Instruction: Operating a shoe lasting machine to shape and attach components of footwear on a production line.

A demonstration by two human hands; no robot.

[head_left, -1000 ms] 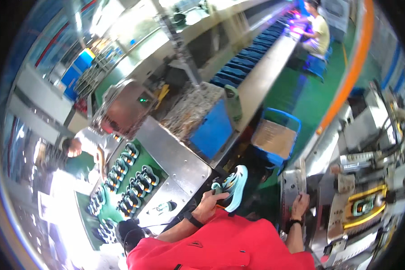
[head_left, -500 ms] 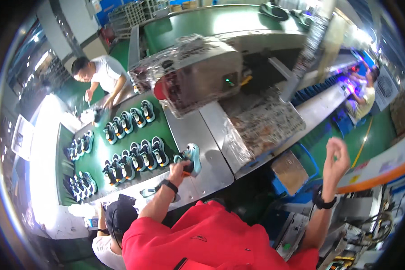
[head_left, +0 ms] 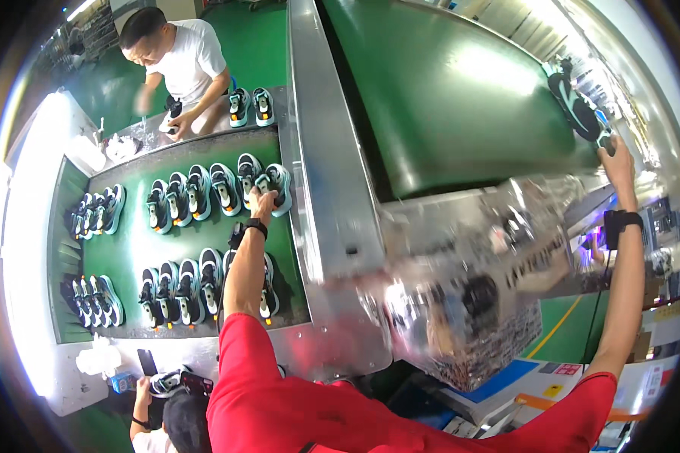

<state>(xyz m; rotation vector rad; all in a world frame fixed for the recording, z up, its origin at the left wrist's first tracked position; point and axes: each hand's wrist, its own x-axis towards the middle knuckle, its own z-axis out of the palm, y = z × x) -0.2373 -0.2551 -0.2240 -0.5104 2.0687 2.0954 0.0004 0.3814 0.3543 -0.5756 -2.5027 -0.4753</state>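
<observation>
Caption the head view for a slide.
Left hand holding a sneaker at a green belt, right hand beside another shoe.

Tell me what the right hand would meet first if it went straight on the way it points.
Most likely the dark and teal shoe at the edge of the green surface; the right hand has its fingertips at the near end, though depth leaves contact unclear.

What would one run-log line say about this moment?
Left hand: grips row-end shoe | Right hand: at right-side shoe, grip unclear | Nearby: shoe rows on green surface
</observation>
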